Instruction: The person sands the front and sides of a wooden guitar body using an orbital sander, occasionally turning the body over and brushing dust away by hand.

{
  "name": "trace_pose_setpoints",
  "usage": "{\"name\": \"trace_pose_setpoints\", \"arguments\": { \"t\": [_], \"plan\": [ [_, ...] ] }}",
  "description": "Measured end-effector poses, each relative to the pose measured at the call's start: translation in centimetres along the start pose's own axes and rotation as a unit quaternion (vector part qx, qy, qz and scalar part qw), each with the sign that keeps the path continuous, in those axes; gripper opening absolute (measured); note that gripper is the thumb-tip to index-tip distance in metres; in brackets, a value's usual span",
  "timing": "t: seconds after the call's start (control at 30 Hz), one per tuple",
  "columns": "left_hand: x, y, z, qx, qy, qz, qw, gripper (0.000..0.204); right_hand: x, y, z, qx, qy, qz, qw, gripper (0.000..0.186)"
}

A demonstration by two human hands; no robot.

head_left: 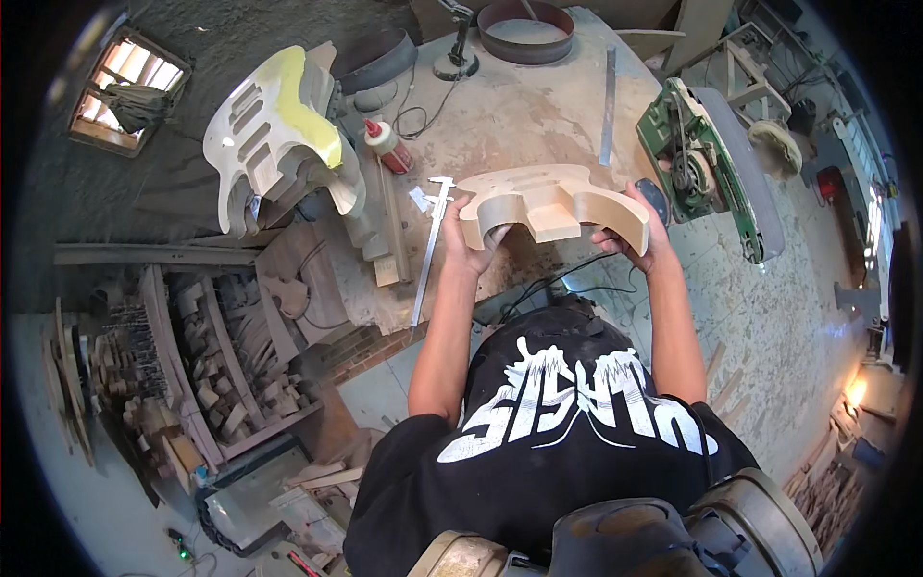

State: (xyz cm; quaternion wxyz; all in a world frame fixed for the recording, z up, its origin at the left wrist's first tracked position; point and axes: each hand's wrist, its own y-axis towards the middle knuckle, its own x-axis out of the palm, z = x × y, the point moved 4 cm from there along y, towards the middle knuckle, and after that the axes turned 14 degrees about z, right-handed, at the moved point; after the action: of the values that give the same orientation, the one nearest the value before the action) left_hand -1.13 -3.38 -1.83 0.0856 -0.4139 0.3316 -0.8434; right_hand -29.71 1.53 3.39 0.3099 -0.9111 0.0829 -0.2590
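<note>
A bare pale-wood electric guitar body (551, 221) is held up in front of me, over the near edge of the workbench. Its curved cutaways and squared neck pocket face me. My left hand (468, 245) grips its left end, with the thumb up along the side and the fingers partly hidden under it. At the other end, my right hand (654, 234) is closed around the right horn, fingertips showing beneath. A vernier caliper (433, 245) lies on the bench just left of my left hand. Near my right hand sits a dark rounded object (654, 197).
A green belt sander (707, 163) stands at the bench's right. To the left are stacked guitar bodies, the top one white and yellow (279, 120), and a red-capped glue bottle (387, 146). Farther back lie a steel ruler (608, 106), a desk lamp (456, 63) and a round metal pan (525, 48).
</note>
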Motion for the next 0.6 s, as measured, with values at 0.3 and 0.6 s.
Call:
{"name": "trace_pose_setpoints", "arguments": {
  "t": [0.3,0.6],
  "plan": [
    [-1.0,-0.7,0.8,-0.014,-0.039,0.015,0.999,0.052,1.4,-1.2,0.7,-0.013,0.0,0.044,0.999,0.073],
    [-2.0,0.3,2.0,-0.011,-0.028,0.031,0.999,0.057,3.6,-1.9,0.6,-0.025,0.003,0.028,0.999,0.076]
  ]
}}
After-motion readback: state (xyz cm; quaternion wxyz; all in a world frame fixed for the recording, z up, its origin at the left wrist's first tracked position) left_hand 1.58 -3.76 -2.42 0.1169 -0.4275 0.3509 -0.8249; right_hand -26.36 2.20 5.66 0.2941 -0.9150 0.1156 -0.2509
